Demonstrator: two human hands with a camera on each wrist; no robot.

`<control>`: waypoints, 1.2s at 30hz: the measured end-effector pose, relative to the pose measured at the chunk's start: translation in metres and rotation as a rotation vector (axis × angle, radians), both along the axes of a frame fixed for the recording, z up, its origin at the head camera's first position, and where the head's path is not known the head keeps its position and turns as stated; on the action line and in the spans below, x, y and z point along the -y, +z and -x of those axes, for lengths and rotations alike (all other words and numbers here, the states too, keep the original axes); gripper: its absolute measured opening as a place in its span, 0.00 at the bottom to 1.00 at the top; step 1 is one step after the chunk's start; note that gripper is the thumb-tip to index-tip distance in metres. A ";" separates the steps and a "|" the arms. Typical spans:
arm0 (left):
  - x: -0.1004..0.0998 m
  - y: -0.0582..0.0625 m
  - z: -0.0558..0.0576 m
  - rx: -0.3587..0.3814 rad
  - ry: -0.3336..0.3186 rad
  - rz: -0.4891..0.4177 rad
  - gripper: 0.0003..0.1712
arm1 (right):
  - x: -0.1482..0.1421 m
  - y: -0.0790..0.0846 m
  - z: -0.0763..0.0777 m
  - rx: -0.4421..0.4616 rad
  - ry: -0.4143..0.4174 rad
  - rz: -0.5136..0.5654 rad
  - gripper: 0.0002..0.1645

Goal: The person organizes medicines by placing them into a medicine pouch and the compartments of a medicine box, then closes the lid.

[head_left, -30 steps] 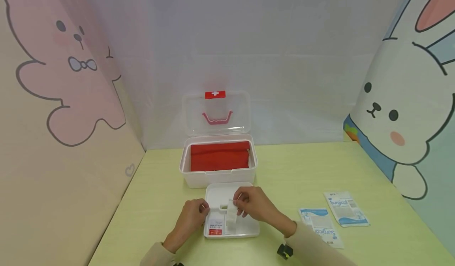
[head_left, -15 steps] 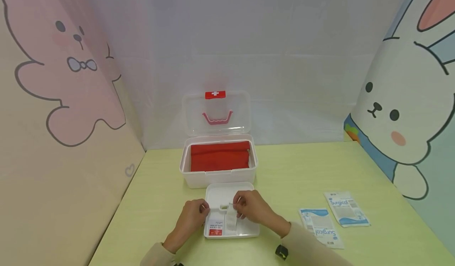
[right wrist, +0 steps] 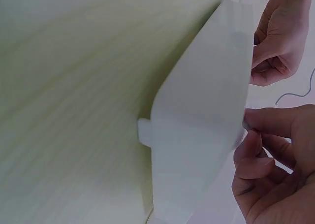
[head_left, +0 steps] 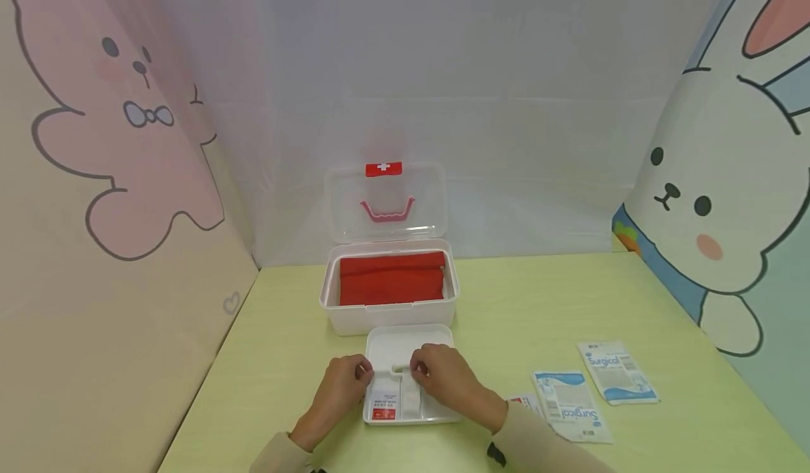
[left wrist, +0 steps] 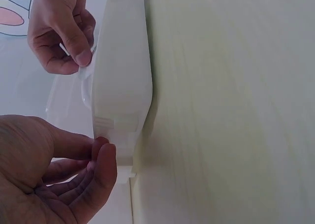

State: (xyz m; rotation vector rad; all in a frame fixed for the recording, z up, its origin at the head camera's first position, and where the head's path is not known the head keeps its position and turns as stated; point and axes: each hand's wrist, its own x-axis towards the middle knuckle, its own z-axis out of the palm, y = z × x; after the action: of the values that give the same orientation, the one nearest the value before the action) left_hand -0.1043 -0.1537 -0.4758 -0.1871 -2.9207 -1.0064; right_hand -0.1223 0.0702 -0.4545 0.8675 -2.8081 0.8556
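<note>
My table (head_left: pixel 266 332) carries the open first-aid box (head_left: pixel 388 297) toward its far edge, its clear lid (head_left: pixel 384 202) standing up with a red patch bearing a white cross, and a red pouch (head_left: pixel 391 277) filling the inside. Just in front of the box, near my edge, sits the white tray (head_left: pixel 387 346).

My left hand (head_left: pixel 342 385) rests at the tray's left edge, fingers curled lightly against the rim. My right hand (head_left: pixel 446 378) has come down since a second ago: then it held the white gauze strip (head_left: pixel 411 397) lifted above the tray, and now its fingertips pinch the strip's top end low, with the strip lying flat in the tray. I judge it nearly laid in place.

Beside the strip lies a small packet (head_left: pixel 382 403) with a red label, too small to read. Toward the right edge lie two pouches (head_left: pixel 616 371), each printed "Surgical".
</note>
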 end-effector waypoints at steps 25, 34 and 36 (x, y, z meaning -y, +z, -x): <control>0.001 0.000 0.001 0.004 -0.013 0.006 0.03 | -0.004 0.011 0.000 -0.011 -0.033 0.021 0.02; 0.001 0.002 0.000 -0.001 -0.013 -0.013 0.03 | -0.028 0.036 -0.001 -0.035 -0.040 -0.014 0.06; 0.001 0.002 0.000 -0.001 -0.015 -0.012 0.03 | -0.035 0.039 -0.001 -0.022 -0.046 -0.021 0.07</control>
State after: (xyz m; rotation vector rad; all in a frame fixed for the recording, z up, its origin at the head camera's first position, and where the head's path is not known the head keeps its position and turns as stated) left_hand -0.1041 -0.1544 -0.4738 -0.2096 -2.9166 -1.0249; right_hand -0.1215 0.1055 -0.4156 0.8067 -2.8113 0.8063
